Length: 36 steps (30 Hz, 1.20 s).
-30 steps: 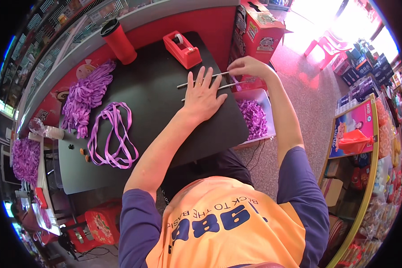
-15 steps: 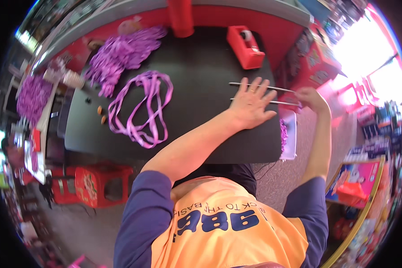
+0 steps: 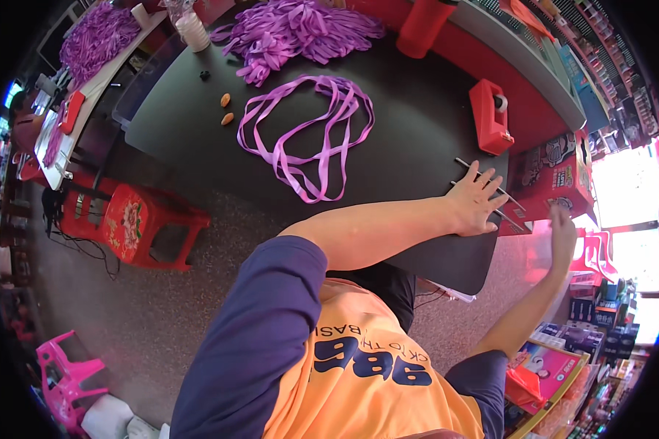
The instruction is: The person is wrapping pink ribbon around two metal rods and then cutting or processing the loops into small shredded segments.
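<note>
My left hand (image 3: 477,201) lies with fingers spread over two thin metal rods (image 3: 511,197) at the table's right end. The rods poke out past the fingers on both sides, and their outer ends stick out beyond the table edge. My right hand (image 3: 561,230) is off the table to the right, beyond the rod ends. Its fingers look pinched together, slightly blurred; what they hold, if anything, is too small to make out. A loosely looped purple ribbon (image 3: 279,156) lies mid-table, left of my left hand.
On the dark table (image 3: 410,124) are a heap of purple ribbons (image 3: 300,33), a red tape dispenser (image 3: 485,117), a red cylinder (image 3: 425,29) and two small brown pieces (image 3: 225,100). A red stool (image 3: 143,223) stands at left. Boxes (image 3: 556,175) stand at right.
The whole view has swung, so the table sits further up and tilted. My right hand has moved outward, away from the rod ends. My left hand stays spread on the rods.
</note>
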Motion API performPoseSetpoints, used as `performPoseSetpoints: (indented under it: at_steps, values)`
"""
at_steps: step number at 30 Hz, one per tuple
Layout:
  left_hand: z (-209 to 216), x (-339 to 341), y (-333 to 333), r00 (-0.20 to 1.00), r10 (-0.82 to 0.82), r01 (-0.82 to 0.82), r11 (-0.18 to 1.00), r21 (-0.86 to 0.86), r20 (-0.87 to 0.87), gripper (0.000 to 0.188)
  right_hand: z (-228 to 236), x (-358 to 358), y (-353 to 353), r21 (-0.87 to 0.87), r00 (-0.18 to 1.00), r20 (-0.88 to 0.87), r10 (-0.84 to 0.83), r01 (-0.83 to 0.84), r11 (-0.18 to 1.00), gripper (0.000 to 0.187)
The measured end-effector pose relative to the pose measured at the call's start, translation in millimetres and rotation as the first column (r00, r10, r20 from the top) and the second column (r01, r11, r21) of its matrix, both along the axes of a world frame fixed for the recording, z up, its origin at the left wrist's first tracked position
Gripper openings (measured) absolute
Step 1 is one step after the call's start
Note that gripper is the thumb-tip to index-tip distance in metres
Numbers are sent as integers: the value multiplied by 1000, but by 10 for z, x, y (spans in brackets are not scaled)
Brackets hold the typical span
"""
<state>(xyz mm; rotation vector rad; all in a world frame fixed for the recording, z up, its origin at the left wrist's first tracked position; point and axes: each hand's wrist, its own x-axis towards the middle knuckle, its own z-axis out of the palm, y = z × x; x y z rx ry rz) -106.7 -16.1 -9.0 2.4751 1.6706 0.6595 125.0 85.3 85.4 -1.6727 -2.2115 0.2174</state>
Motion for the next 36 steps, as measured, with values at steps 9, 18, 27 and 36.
performPoseSetpoints:
  at_steps: [9,18,27,36]
  values:
    - [138,15,27,977,-128,57,926,373,168,50,720,-2712,-912,-20,419,-80,904,-908,419,14]
    - [-49,343,366,964,-130,177,964,-196,233,51,-35,-4237,-872,144,173,321,931,-981,132,13]
    - [-455,257,292,-74,-485,432,772,466,872,44,-183,-4347,-743,169,154,255,955,-979,112,11]
    - [114,-118,-46,410,-430,288,898,333,804,39,834,-4000,-1076,171,113,-869,481,-845,507,32]
